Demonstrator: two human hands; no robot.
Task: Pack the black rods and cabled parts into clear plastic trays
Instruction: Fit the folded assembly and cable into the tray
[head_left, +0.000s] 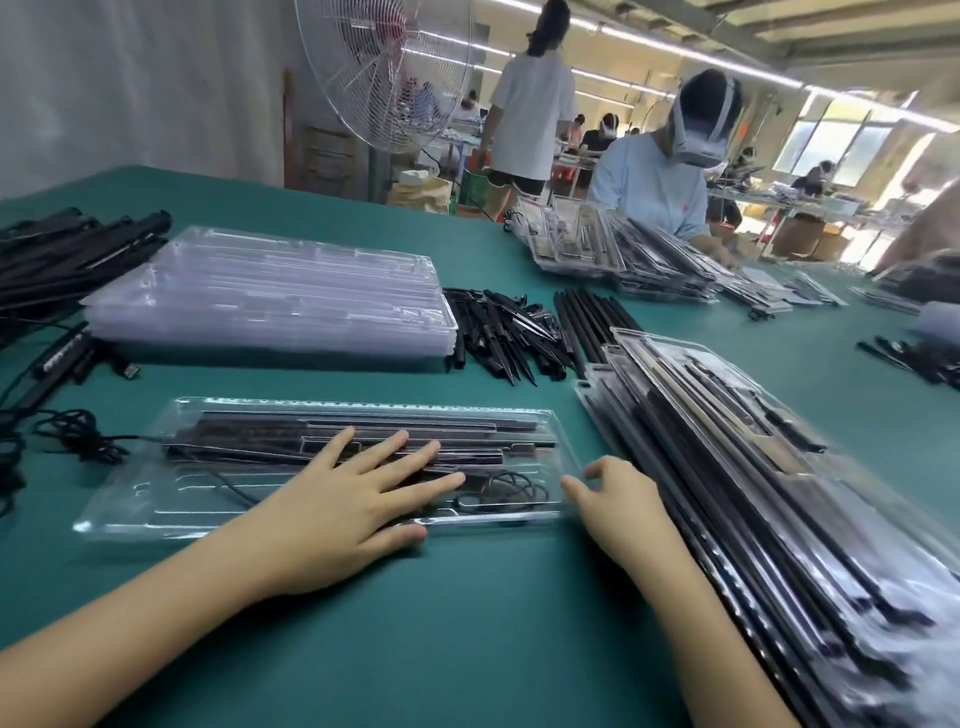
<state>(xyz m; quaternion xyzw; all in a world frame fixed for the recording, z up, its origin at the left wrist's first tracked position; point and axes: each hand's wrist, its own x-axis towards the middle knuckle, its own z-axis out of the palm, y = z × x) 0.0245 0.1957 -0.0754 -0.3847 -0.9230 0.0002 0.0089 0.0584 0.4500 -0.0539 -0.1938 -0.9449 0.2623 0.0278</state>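
Tray (130, 499) lower centre looks filled; your left hand (337, 509) presses flat, right hand (618, 499) seemingly pinches its edge; loose rods (498, 332) remain.

Nothing here reads as clear text. A black rod (62, 355) at about nine o'clock on the green surface (467, 597) carries a strip of pale print along its side, but it is too blurred to make out. The light shirt (649, 182) of the person seated at about one o'clock bears a small reddish mark on the chest, which is too small to tell whether it is a logo or letters.
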